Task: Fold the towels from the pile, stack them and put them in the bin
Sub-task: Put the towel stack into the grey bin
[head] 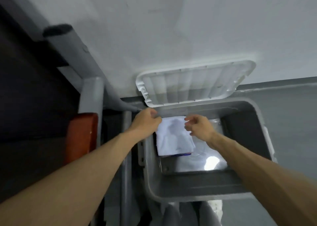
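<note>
Over the open grey bin (188, 189), I see both bare arms stretched forward. The left hand (145, 121) is curled into a fist, gripping the far left corner of the folded white towel (173, 138). The right hand (199, 128) sits at the towel's far right corner with its fingers loosely bent. Blur keeps me from telling whether it pinches the cloth.

Beyond the hands, the white lid (193, 83) stands open against a pale wall (188, 28). Grey floor (291, 122) lies right of the right hand.

The towel lies inside the bin, between and just below the hands, by the left wall. Its slightly longer side runs away from me toward the pale wall.
</note>
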A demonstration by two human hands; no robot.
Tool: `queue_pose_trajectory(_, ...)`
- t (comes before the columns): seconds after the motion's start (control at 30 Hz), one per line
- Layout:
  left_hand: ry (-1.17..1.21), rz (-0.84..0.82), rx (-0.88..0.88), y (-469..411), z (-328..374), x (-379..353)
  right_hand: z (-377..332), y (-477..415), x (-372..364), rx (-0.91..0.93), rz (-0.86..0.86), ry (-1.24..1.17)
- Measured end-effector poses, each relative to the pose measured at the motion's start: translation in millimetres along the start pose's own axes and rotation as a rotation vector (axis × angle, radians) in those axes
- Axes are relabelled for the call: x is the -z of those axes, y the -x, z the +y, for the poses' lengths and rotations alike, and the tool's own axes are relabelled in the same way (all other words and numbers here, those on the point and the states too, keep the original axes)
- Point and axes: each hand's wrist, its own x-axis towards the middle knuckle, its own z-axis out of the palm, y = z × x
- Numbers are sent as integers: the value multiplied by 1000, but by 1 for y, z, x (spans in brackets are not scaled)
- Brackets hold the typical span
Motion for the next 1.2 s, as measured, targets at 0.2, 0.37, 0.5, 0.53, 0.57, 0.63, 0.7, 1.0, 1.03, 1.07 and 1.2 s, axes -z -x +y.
queue_pose_trajectory(0.2, 33, -94, -86, 81, 44, 78, -92, 101, 11, 109, 38, -142)
queue_pose_trajectory(0.37, 249, -30, -71, 157, 71, 123, -130, 194, 11, 171, 88, -296)
queue_pose_trajectory(0.5, 282, 6, -109, 219, 73, 153, -139, 256, 13, 228, 119, -313)
queue_pose_trajectory(0.53, 283, 11, -117, 235, 70, 160, -139, 271, 16, 241, 127, -288)
queue_pose_trajectory(0.57, 284, 19, -121, 249, 67, 166, -139, 284, 20, 257, 129, -259)
queue_pose_trajectory(0.63, 303, 53, -151, 294, 64, 180, -142, 329, 31, 301, 138, -195)
queue_pose_trajectory(0.7, 318, 62, -181, 332, 65, 191, -146, 369, 40, 342, 148, -154)
queue_pose_trajectory(1.0, 306, 182, -425, 516, 99, 268, -204, 554, 46, 563, 142, -163)
queue_pose_trajectory(1.03, 298, 194, -435, 533, 100, 278, -213, 570, 44, 582, 134, -144)
queue_pose_trajectory(1.07, 280, 210, -447, 551, 101, 290, -223, 587, 42, 601, 129, -132)
queue_pose_trajectory(1.2, 221, 266, -476, 600, 95, 333, -260, 628, 28, 672, 106, -100)
